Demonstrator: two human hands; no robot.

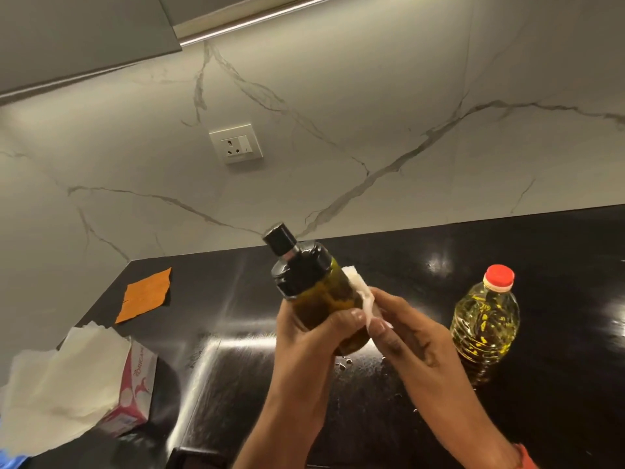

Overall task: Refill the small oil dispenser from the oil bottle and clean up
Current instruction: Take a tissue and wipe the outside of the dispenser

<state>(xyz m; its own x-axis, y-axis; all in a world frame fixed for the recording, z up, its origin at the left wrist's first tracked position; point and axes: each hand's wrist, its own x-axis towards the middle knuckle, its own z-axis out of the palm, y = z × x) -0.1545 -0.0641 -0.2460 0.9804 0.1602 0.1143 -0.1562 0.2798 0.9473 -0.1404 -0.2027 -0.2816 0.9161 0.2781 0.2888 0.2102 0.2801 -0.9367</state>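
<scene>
My left hand [313,336] grips the small oil dispenser [313,286] above the black counter, tilted with its top to the upper left. It is a glass bottle of dark golden oil with a black pump cap. My right hand [402,328] pinches a folded white tissue [360,292] against the dispenser's right side. The oil bottle [485,324], clear plastic with yellow oil and a red cap on it, stands upright on the counter to the right of my hands.
A pink tissue box [135,380] with white tissues pulled out sits at the left counter edge. An orange cloth [145,294] lies behind it. Small droplets [343,363] spot the black counter [558,258] under my hands. A wall socket [235,143] is on the marble backsplash.
</scene>
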